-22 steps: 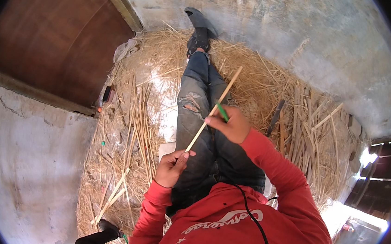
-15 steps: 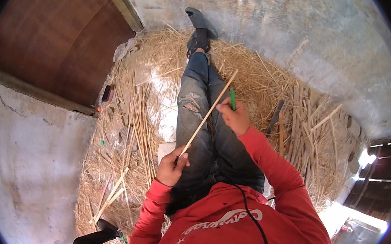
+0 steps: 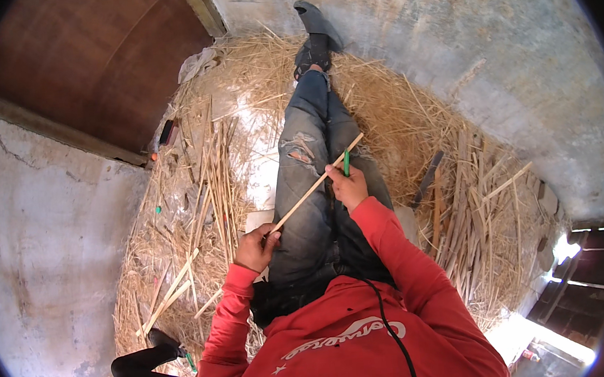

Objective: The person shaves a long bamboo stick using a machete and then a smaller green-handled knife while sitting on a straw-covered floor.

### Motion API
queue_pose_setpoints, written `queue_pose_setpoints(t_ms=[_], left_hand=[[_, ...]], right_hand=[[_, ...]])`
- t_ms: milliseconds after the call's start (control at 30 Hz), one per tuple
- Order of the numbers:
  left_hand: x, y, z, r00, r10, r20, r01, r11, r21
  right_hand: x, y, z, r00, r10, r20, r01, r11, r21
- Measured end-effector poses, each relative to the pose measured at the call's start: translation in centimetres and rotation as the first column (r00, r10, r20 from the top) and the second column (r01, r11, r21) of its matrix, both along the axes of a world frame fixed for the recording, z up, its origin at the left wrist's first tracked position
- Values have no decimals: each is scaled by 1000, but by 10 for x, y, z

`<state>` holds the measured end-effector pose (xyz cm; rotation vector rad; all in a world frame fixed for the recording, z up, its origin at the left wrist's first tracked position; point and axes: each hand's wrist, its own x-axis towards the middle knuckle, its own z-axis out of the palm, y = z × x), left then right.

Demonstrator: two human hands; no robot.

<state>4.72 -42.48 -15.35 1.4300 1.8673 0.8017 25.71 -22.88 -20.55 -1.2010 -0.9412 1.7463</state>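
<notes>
— Pale, thin split-cane strip [image 3: 319,182], long and straight, lies slantwise over the person's lap. Which hand has it?

— Both. The left hand [image 3: 255,248] is closed around the lower end of the strip, just above the left thigh. The right hand [image 3: 349,186] is against the strip farther up, fingers curled, and a small green-handled tool [image 3: 346,162] stands up out of that fist.

— Is the right hand clamped on the strip or on the tool?

— It is closed on the green tool for certain; the strip passes just under the knuckles and seems to touch them, but I cannot tell whether the fingers grip it as well.

— And where does the strip end?

— Its upper tip reaches past the right hand, over the right knee of the faded, torn blue jeans [image 3: 307,188].

— What surrounds the person?

— A bed of dry yellow straw [image 3: 396,112] on a grey concrete floor [image 3: 476,44]. A bundle of similar cane strips [image 3: 216,174] lies to the left of the legs, and a heap of broader flat splints [image 3: 475,202] to the right. Both arms wear red sleeves [image 3: 394,252]. A brown wooden door [image 3: 90,63] fills the upper left.
</notes>
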Motion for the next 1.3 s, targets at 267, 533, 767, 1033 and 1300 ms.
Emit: queue_pose_setpoints(t_ms=[267,533,767,1033,1300], left_hand=[[-38,-40,-5,974,130,-184,-110,987,115],[-21,-41,-6,885,205,-417,-104,962,253],[-11,-38,-6,832,223,-508,-80,954,288],[-4,-33,-16,837,211,-505,-80,960,267],[31,18,-18,854,207,-476,-95,964,249]], right_hand=[[6,-8,2,978,63,198,-79,994,75],[8,-37,1,702,61,709,-423,837,348],[1,-37,-3,622,71,780,-442,854,274],[-7,-43,-15,707,122,696,-466,821,329],[-5,-44,-19,697,236,677,-541,793,280]])
